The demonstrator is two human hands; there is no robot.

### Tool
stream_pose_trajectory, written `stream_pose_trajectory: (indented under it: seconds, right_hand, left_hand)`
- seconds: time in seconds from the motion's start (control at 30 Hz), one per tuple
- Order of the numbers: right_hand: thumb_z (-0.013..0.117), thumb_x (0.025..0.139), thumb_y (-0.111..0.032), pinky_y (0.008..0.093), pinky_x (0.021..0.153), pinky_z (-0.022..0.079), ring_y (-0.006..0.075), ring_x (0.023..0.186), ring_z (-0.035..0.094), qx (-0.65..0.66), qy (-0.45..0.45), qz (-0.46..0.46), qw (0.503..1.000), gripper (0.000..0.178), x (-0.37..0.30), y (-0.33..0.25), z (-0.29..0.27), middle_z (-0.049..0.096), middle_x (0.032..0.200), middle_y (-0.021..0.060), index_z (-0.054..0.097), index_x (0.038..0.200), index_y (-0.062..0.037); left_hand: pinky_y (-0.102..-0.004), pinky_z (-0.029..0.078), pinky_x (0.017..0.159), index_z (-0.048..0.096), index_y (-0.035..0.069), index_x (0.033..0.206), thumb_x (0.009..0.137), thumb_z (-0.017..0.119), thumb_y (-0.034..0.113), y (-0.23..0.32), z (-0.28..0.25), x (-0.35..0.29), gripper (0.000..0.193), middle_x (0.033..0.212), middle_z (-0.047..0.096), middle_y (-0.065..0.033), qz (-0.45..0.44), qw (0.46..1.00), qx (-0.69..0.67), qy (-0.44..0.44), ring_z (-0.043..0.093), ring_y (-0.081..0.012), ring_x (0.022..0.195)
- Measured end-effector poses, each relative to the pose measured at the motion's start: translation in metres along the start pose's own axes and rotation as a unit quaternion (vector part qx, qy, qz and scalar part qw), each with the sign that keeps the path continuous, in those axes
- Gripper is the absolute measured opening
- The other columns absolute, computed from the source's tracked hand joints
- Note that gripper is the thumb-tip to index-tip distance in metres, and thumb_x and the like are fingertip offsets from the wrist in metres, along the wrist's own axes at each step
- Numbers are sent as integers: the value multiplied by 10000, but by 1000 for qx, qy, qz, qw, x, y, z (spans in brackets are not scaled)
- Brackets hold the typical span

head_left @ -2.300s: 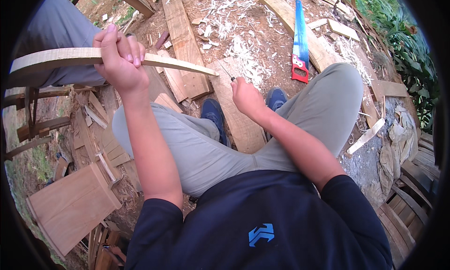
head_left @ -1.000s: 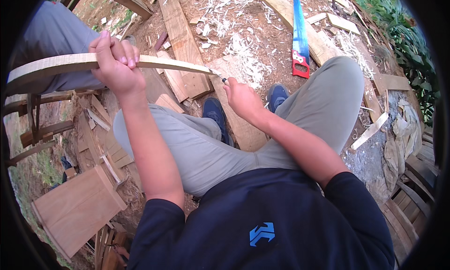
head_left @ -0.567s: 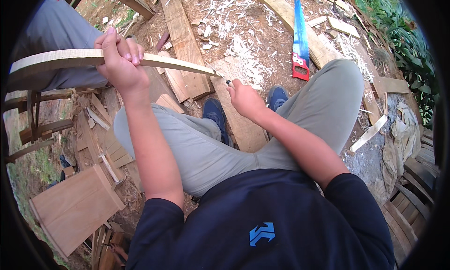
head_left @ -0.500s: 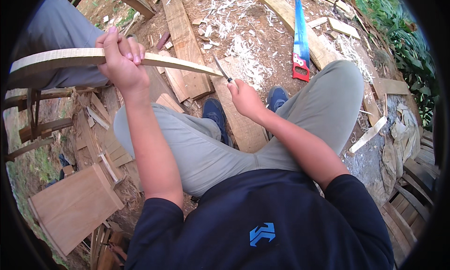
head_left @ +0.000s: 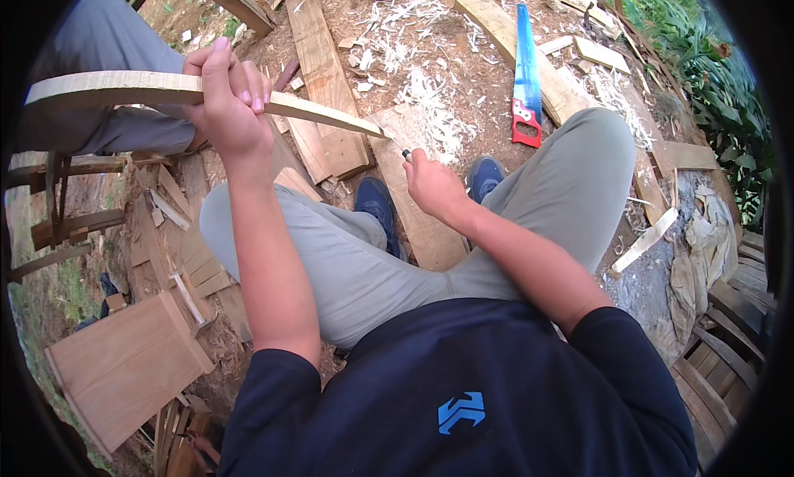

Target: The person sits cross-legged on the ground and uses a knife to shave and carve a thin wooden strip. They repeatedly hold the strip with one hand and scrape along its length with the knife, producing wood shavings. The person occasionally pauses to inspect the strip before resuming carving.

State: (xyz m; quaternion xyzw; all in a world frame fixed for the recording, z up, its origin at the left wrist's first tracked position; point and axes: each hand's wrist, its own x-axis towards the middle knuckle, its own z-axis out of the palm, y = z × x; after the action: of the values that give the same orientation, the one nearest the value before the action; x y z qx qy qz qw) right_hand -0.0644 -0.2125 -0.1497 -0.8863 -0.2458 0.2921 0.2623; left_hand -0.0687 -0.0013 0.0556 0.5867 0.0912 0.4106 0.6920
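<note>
My left hand (head_left: 231, 88) is closed around a long pale wooden strip (head_left: 116, 86), raised on the left and slanting down toward the middle. The strip's thin far end points at my right hand (head_left: 434, 186). Those fingers are wrapped round the dark handle of a knife (head_left: 397, 146), most of it hidden in the fist. The narrow blade is close to the strip's tip; whether it touches the wood I cannot tell. Below that tip a flat board (head_left: 426, 220) lies on the ground between my shoes.
A handsaw (head_left: 527, 80) with blue blade and red handle leans on a plank (head_left: 504, 34) at the far right. Pale shavings (head_left: 430, 96) cover the ground ahead. Another person's grey-trousered leg (head_left: 116, 43) is at the upper left. A wooden panel (head_left: 124, 369) lies lower left.
My left hand and the strip have shifted slightly right. The knife in my right hand has turned, its blade now showing shorter and nearer the strip's tip.
</note>
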Motion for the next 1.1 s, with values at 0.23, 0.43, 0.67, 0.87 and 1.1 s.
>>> stream_pose_trajectory:
  seconds: [0.23,0.43,0.67,0.87,1.1]
  right_hand:
    - [448,1053,-279,518,637,468,460,664,598,278,205,-99,933,264,-4,-17,-25,621,759,247,454,1082,-17]
    - [454,1041,-266,606,702,466,519,784,629,18,20,-14,1000,278,-2,11,5,630,818,339,443,1066,11]
    - [441,1051,-274,590,682,461,529,787,615,217,218,-140,941,283,-9,-21,-22,625,812,331,439,1065,9]
    - [410,1056,-310,585,724,476,529,808,618,54,45,-33,997,311,-1,13,10,637,835,322,448,1106,-5]
    - [412,1060,-261,582,726,460,525,840,613,221,204,-142,943,261,-9,-24,-19,633,891,316,449,1129,-12]
  left_hand:
    - [-258,264,383,510,111,772,966,569,130,1,-5,-3,204,492,289,36,-4,1000,-15,-11,266,-84,375]
    - [-255,268,383,524,110,785,966,567,125,-1,3,-5,187,494,292,35,5,1000,-10,-27,272,-87,372]
    - [-254,269,384,523,109,784,967,564,122,4,-3,-8,189,495,295,35,-1,1000,-15,-10,278,-87,372]
    - [-253,272,385,517,104,790,969,563,116,2,1,-9,185,498,303,39,-3,1000,-18,-18,284,-86,374]
    - [-253,283,392,522,95,808,966,580,125,3,-6,-11,171,506,321,47,10,1000,-1,-17,313,-74,387]
